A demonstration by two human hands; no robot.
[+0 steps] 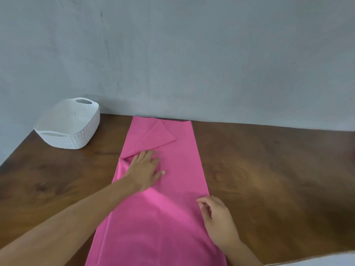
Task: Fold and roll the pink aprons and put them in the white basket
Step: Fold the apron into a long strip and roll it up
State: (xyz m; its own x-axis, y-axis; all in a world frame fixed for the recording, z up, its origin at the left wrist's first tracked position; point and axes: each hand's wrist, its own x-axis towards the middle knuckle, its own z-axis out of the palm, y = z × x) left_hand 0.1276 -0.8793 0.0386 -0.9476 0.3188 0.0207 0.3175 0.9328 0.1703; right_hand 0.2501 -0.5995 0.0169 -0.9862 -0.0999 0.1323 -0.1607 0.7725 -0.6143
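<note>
Right of the white basket (76,131), a pink apron (172,198) lies on the bench (269,169) as a long strip, far corner folded over. The left hand (146,169) presses it, fingers straight; the right hand (217,217) curls at its edge, grip unclear.

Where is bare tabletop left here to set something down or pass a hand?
Widest: the table right of the pink apron, up to the wall. Smaller: left of the apron, nearer than the white basket, though the left forearm crosses it. Crowded: the middle, where the left hand presses the apron and the right hand sits at its right edge.
</note>
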